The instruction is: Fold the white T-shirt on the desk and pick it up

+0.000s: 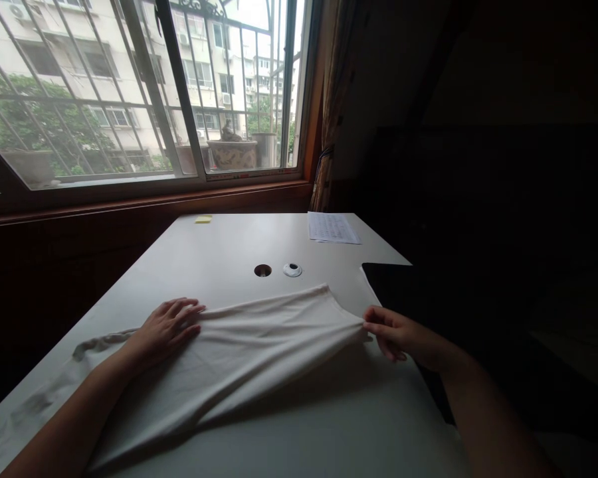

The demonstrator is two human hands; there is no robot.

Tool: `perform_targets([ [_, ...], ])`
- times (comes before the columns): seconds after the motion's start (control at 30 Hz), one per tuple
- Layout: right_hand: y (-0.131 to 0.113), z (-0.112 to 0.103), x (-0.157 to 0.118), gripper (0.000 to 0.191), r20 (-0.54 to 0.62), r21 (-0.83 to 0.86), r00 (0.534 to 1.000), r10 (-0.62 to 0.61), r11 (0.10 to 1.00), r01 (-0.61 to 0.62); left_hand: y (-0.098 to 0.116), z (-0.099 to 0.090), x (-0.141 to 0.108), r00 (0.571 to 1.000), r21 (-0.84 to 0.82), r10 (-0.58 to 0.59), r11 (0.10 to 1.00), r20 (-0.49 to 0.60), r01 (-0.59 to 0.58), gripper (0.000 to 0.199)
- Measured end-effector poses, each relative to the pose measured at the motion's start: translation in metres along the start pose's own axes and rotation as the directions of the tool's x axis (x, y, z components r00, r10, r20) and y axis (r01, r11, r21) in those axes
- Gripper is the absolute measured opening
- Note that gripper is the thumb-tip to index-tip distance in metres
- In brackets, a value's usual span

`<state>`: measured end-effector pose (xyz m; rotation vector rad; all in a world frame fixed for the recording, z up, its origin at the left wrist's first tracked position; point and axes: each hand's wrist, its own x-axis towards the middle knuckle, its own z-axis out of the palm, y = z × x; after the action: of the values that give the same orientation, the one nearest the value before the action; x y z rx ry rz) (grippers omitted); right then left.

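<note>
A white cloth garment (259, 338) lies stretched across the white table, with long folds running from lower left to upper right. My left hand (172, 323) rests flat on its upper left part, fingers spread. At the garment's right end, my right hand (386, 328) pinches a corner between thumb and fingers and pulls the fabric taut, slightly raised over a shadow. More crumpled fabric trails toward the lower left, partly hidden behind my left forearm.
The white table (229, 245) holds a yellow sticky note (204, 219) and papers (333, 228) at its far edge. Mid-table are a round hole (262, 271) and a round cap (292, 269). A dark object (393, 285) lies at right. A barred window stands behind.
</note>
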<state>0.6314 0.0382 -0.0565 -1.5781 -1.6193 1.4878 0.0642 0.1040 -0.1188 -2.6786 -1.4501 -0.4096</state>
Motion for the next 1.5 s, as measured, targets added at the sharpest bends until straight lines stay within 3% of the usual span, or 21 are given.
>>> perform_targets([
  [0.2,-0.006,0.012,0.003,0.041,-0.004,0.251,0.999,0.042,0.967,-0.040,-0.003,0.002,0.000,1.000,0.000,0.008,1.000,0.013,-0.008,0.044],
  [0.37,-0.004,0.015,0.006,0.039,0.082,0.302,0.994,0.069,0.949,-0.091,-0.003,0.002,0.000,1.000,0.004,-0.001,1.000,0.010,0.001,0.044],
  [0.7,0.016,0.005,0.013,0.035,-0.012,0.019,0.983,0.181,0.983,-0.181,-0.002,0.000,0.000,1.000,-0.017,0.020,1.000,0.004,-0.020,0.042],
  [0.93,0.019,0.001,0.014,0.040,0.002,-0.138,0.993,0.115,0.984,-0.114,0.000,-0.001,0.000,1.000,-0.023,0.019,1.000,0.010,-0.019,0.043],
  [1.23,0.003,0.018,0.021,0.052,-0.127,-0.188,0.991,-0.037,0.982,0.013,-0.004,0.004,0.000,1.000,-0.004,0.012,1.000,0.003,-0.012,0.044],
  [1.5,0.017,-0.002,0.017,0.046,-0.155,-0.278,0.987,-0.032,0.960,-0.012,-0.001,0.000,0.000,1.000,-0.025,0.000,1.000,-0.004,-0.001,0.044],
])
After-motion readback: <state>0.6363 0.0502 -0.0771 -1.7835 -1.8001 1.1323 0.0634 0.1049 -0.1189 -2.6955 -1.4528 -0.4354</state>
